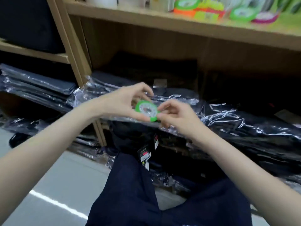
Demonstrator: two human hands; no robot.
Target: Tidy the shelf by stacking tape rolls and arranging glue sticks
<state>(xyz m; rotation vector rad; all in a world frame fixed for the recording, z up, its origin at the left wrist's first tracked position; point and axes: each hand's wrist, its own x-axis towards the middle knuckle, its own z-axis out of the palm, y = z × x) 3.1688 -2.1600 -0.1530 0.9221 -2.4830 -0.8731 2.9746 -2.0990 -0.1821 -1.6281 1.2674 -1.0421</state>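
From the head camera we see our left hand and right hand meeting in mid-air in front of the shelf. Between them is a small round green-edged tape roll with a printed white face. The left fingers curl around its 9 o'clock side and top. The right fingers pinch its 3 o'clock edge.

We judge the main risk to be a drop. The hold is light and on the rim only, so a slip during the lift could send the roll down among the glossy plastic-wrapped dark packs below. The frame is blurred, so a misjudged reach is also possible.

At 1 o'clock, on the upper pale wooden shelf board, sit more green tape rolls and bright orange and yellow packs. A pale grey floor lies at 7 o'clock.
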